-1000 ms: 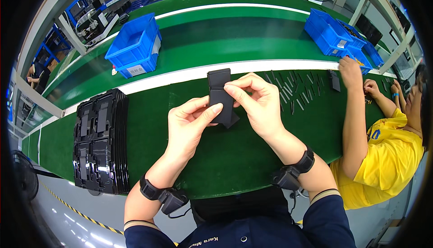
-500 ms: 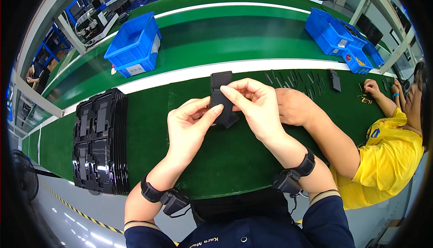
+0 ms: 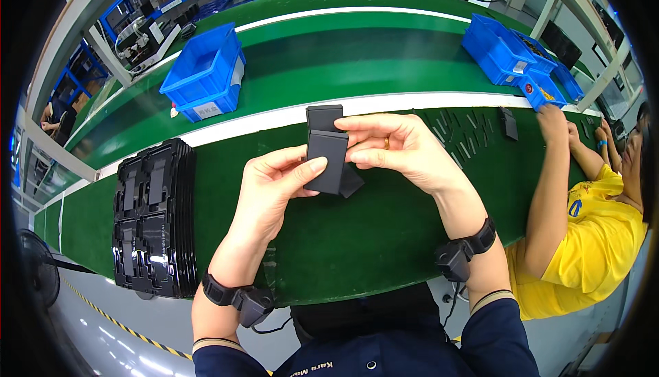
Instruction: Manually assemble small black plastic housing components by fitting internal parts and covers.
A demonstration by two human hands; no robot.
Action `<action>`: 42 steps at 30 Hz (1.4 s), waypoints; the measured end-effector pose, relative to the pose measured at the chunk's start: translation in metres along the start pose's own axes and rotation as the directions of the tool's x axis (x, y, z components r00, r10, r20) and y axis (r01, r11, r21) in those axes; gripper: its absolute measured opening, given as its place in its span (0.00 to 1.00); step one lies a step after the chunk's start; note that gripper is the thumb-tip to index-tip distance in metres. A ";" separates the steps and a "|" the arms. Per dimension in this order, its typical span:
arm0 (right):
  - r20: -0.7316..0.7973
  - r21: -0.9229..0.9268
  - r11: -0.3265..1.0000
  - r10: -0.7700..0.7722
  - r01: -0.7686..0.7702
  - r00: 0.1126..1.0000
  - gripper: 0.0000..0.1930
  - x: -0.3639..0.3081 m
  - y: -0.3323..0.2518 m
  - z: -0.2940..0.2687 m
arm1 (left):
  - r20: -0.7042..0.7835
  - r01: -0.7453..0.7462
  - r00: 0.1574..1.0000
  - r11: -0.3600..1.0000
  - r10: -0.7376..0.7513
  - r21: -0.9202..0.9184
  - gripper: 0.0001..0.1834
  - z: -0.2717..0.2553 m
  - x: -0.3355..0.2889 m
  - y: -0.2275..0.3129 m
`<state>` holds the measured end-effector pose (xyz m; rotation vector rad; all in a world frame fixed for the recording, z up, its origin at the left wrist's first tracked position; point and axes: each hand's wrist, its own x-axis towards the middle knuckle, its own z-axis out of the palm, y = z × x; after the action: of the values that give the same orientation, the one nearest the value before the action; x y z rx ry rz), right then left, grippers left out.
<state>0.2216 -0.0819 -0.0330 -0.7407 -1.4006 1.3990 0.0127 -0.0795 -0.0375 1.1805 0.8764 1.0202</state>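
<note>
My left hand pinches a flat black rectangular case by its lower left side, thumb on the face. The case has a wide lower panel and a shorter upper section, divided by a seam; its exact kind cannot be made out. At its right side is my right hand, closed lightly on the edge, with the index fingertip at the seam and the thumb lower down. Partly hidden behind the case, another black piece lies on the green mat.
Stacked black plastic trays stand at the left. Blue bins sit beyond the white strip, one group at left and another at right. Several thin strips and a dark flat piece lie toward a co-worker in yellow.
The case has turned its broad face upward and shifted slightly left. My right fingers have moved from its front to its right edge. The co-worker's arm has swung away toward the right-hand bins.
</note>
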 end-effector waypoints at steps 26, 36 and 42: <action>-0.304 -0.450 0.883 -0.290 0.132 0.907 0.05 -0.001 0.010 0.028 | -0.008 -0.043 0.999 0.998 0.043 0.038 0.13 0.009 -0.004 -0.008; -0.527 -0.290 0.894 -0.447 0.341 0.723 0.05 0.000 -0.008 0.008 | 0.026 -0.074 0.997 0.997 0.074 -0.016 0.15 0.006 -0.002 -0.010; -0.285 -0.422 0.846 -0.464 0.325 0.838 0.09 -0.003 -0.008 0.009 | 0.022 -0.140 0.990 0.990 0.141 -0.024 0.13 0.006 0.001 -0.015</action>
<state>0.2156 -0.0890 -0.0239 -0.8355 -1.4091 0.6303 0.0211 -0.0815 -0.0509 1.2468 0.7696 1.1249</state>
